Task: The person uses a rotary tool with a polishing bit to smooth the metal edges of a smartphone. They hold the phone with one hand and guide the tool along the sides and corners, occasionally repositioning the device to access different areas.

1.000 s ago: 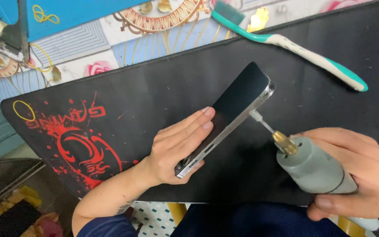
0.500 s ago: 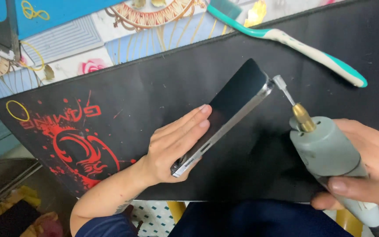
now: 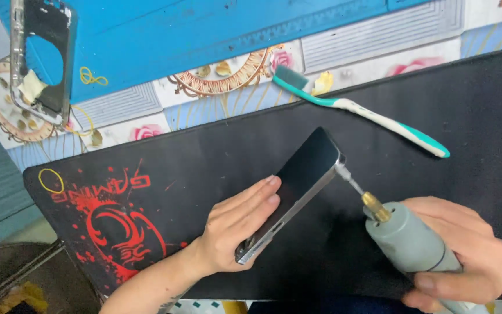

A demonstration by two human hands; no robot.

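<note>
My left hand point(image 3: 236, 232) pins the slim black metal-edged phone point(image 3: 297, 189) on edge, its long axis slanting toward my right hand point(image 3: 466, 256), which grips the grey cylindrical rotary tool point(image 3: 408, 244), bit touching the phone's upper corner.

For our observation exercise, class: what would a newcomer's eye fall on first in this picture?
At centre, the left hand props a dark smartphone on its edge on the black desk mat, while the right hand grips a grey rotary tool whose thin bit touches the phone's upper corner. A teal and white toothbrush lies across the mat's far edge, and red dragon artwork marks the mat's left end.
</note>
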